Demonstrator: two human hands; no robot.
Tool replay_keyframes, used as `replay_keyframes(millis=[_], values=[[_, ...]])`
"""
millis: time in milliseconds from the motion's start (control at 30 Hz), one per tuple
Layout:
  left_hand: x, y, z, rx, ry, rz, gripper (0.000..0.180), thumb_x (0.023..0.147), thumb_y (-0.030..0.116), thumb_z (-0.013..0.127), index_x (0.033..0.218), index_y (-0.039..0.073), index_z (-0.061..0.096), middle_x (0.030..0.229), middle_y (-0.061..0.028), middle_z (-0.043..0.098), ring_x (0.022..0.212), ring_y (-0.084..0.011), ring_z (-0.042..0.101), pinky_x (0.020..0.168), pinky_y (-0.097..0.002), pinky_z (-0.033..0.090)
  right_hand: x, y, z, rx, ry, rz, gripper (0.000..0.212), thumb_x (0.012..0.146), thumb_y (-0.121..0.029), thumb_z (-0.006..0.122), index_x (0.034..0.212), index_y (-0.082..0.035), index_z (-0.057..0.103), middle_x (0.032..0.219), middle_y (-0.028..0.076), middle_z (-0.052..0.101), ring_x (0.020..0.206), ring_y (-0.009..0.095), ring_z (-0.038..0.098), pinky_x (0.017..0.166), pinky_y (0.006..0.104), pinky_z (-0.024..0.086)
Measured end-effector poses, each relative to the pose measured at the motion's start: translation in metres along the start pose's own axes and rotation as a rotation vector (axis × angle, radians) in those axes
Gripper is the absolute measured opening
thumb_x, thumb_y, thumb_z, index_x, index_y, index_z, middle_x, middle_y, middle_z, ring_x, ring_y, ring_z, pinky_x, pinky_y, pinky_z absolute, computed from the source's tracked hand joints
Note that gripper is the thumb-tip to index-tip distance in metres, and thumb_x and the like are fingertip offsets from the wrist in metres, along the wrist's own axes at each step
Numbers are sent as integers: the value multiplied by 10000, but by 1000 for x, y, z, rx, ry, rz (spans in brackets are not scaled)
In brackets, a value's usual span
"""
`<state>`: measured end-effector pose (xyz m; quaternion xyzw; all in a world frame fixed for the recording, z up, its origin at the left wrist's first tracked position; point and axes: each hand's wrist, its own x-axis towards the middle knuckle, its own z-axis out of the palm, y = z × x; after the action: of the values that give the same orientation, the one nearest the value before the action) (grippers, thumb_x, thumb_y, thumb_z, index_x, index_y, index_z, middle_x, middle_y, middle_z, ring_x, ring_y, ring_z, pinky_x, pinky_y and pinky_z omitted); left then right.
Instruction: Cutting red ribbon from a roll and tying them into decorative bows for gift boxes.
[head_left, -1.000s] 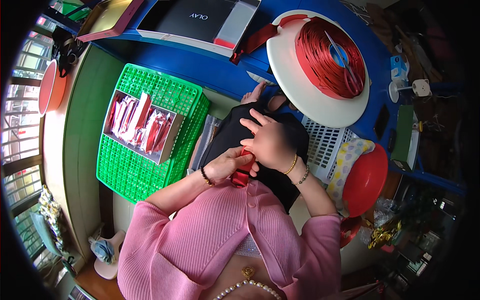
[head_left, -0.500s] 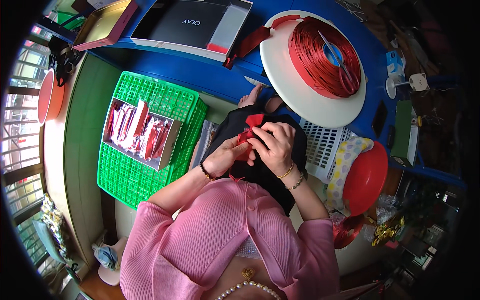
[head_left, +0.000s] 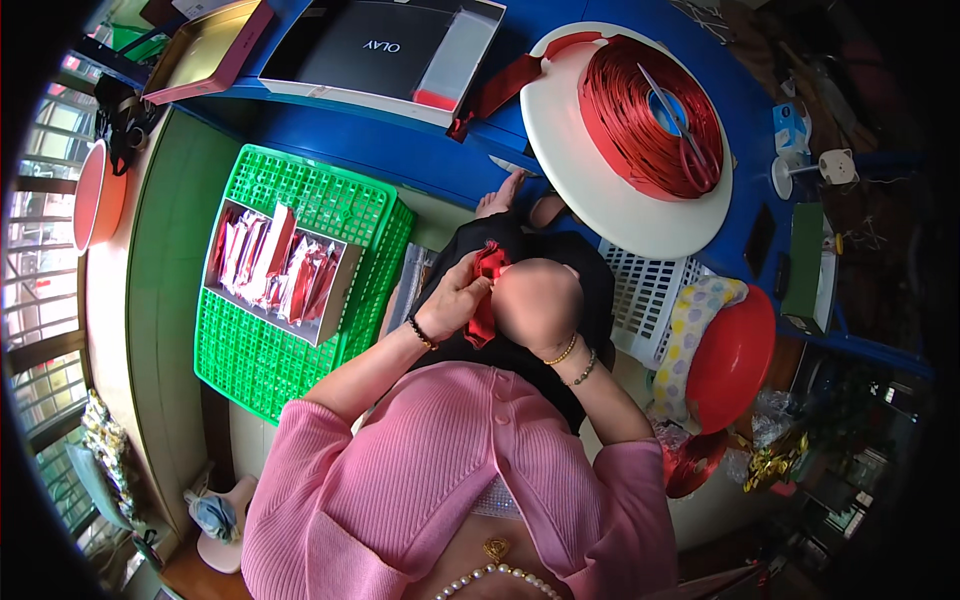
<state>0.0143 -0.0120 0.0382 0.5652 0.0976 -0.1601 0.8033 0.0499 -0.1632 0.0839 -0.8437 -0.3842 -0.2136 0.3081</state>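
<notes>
Over my lap, my left hand (head_left: 450, 302) pinches a shiny red ribbon bow (head_left: 483, 325) between thumb and fingers. One gathered part of the bow rises above the fingertips and another hangs below them. Close against its right side is my right hand (head_left: 540, 305). A blurred patch covers most of that hand, so its fingers and whatever they hold are hidden. On the blue table ahead, a large roll of red ribbon (head_left: 628, 125) lies on a round white board (head_left: 570, 180). Red-handled scissors (head_left: 675, 120) rest on top of the roll.
At left, a green plastic crate (head_left: 235, 340) carries an open box (head_left: 345, 285) of wrapped red pieces. A black-and-white box (head_left: 355, 55) and a pink-edged tray (head_left: 215, 60) sit on the table. A white basket (head_left: 640, 290) and a red basin (head_left: 740, 350) stand at right.
The red bow has turned and now hangs lower beside my left hand's fingers. My right hand has shifted slightly down and turned, its fingers now blurred over.
</notes>
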Motion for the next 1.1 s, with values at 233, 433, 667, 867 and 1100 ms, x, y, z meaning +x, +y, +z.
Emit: replay_keyframes(millis=[233, 433, 667, 867, 1100], values=[[-11, 2, -6, 84, -160, 65, 462, 919, 49, 453, 1341, -20, 279, 988, -86, 578, 852, -131, 590, 774, -262, 484, 13, -3, -18, 165, -230, 63, 105, 757, -66, 662, 790, -92, 566, 719, -6, 592, 633, 170, 555, 664, 327, 361], [-22, 25, -2, -14, -228, -39, 454, 930, 52, 441, 1345, -13, 268, 947, -78, 572, 792, -141, 608, 735, -260, 498, 28, -2, -28, 228, -306, 9, 104, 764, -73, 648, 802, -79, 551, 704, 6, 585, 632, 180, 554, 650, 321, 366], [-37, 20, 2, -80, -258, -50, 464, 938, 45, 433, 1360, 4, 243, 939, -72, 561, 815, -142, 588, 764, -270, 487, 23, -11, -40, 291, -394, 56, 90, 766, -71, 643, 809, -77, 565, 679, 17, 603, 608, 195, 573, 652, 322, 386], [-50, 22, 3, -122, -320, -152, 371, 945, 103, 460, 1289, 26, 346, 976, -67, 575, 860, -136, 584, 793, -268, 472, 18, -7, -38, 458, -399, 201, 60, 791, -85, 635, 780, -79, 576, 654, 42, 613, 597, 207, 598, 597, 315, 405], [-46, 28, 7, -114, -307, -182, 163, 954, 102, 426, 1085, 25, 484, 893, -50, 592, 791, -112, 576, 740, -248, 472, 8, -3, -17, 476, -150, 257, 86, 751, -83, 678, 817, -72, 624, 731, 62, 619, 614, 221, 600, 563, 323, 434]])
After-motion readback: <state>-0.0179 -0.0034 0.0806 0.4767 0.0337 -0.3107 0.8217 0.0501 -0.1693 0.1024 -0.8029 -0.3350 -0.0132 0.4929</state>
